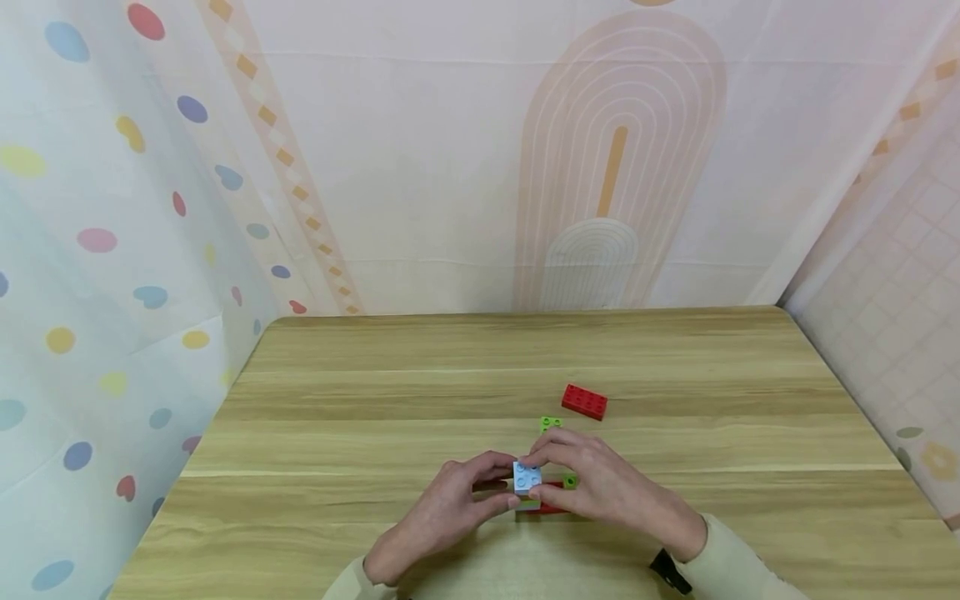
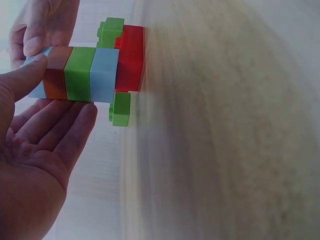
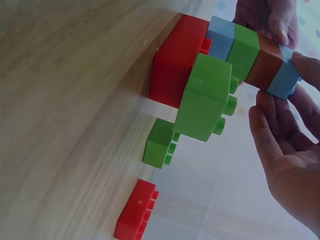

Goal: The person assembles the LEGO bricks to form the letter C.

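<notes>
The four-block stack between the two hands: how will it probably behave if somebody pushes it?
The four-block stack may tip if pushed near the top, being tall and narrow. Its straight, crisp edges suggest stiff plastic, so it should hardly bend. Its flat sides make rolling unlikely.

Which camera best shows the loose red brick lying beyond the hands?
The head view: the loose red brick lies uncovered, its whole studded top in sight. The right wrist view catches it side-on at the bottom edge; the left wrist view doesn't show it.
</notes>
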`<action>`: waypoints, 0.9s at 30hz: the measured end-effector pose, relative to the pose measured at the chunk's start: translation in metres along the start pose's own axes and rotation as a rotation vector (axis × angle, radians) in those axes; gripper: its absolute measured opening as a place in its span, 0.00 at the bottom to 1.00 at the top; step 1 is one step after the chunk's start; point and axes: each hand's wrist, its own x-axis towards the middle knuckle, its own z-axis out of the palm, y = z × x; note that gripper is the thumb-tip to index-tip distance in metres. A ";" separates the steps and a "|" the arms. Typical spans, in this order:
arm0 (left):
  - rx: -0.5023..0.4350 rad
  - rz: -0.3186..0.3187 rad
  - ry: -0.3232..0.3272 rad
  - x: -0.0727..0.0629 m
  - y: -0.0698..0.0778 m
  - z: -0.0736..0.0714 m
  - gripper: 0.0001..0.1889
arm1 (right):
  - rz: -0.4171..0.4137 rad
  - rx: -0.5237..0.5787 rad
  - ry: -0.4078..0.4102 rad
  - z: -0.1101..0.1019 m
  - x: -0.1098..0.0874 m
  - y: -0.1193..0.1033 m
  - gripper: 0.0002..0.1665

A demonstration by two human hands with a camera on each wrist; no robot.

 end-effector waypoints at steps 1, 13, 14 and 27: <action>0.000 0.001 0.001 0.000 0.000 0.000 0.16 | 0.002 0.000 -0.001 0.000 0.000 0.000 0.14; 0.051 -0.005 0.011 -0.001 0.002 0.000 0.16 | 0.108 -0.104 -0.106 -0.003 -0.002 -0.004 0.29; 0.058 -0.007 0.009 -0.001 0.002 0.000 0.16 | 0.130 -0.116 -0.122 -0.004 -0.004 -0.004 0.31; 0.089 -0.035 0.032 0.002 0.007 0.001 0.28 | 0.234 -0.251 -0.009 -0.036 -0.015 0.016 0.28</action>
